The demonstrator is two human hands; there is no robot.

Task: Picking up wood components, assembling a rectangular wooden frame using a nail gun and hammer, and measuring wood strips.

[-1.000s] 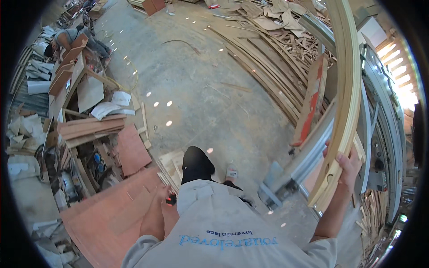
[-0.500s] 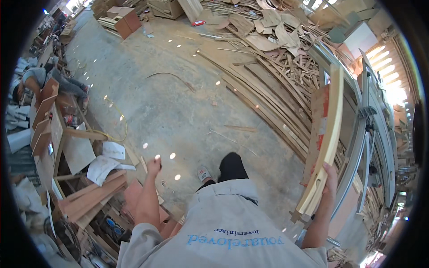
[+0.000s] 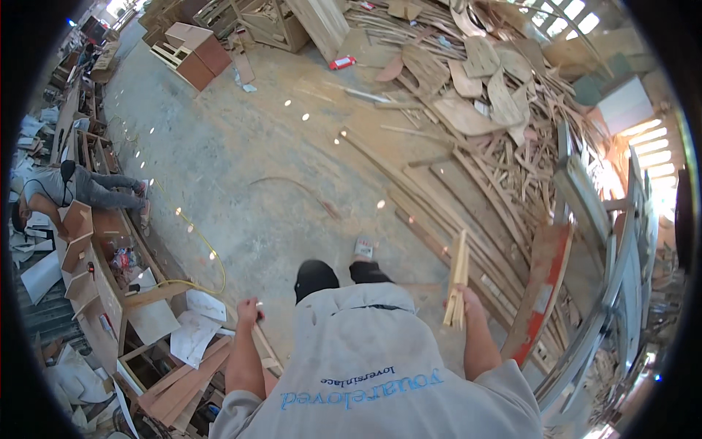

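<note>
Pale, long wooden strips (image 3: pixel 458 265) are gripped near their close end by my right hand (image 3: pixel 471 298), off the right side of my body. They point away from me and look strongly foreshortened, held above the concrete floor. My left hand (image 3: pixel 248 312) hangs at the left with its fingers curled closed. A small dark and light spot shows at its fingers, too small to name. Close beside that hand are white paper sheets (image 3: pixel 196 329) and reddish boards (image 3: pixel 183 384).
Long planks (image 3: pixel 424 208) lie on the floor ahead right, beside a heap of wood offcuts (image 3: pixel 504 95). A metal-framed machine (image 3: pixel 621 249) stands at the right. On the left, a workbench (image 3: pixel 106 293) has a person (image 3: pixel 88 186) bending at it. A yellow hose (image 3: pixel 219 271) crosses the floor.
My right hand has brought the wooden strips inward from the machine side, and they now look much shorter. My legs have stepped and the view has shifted. My left hand remains closed.
</note>
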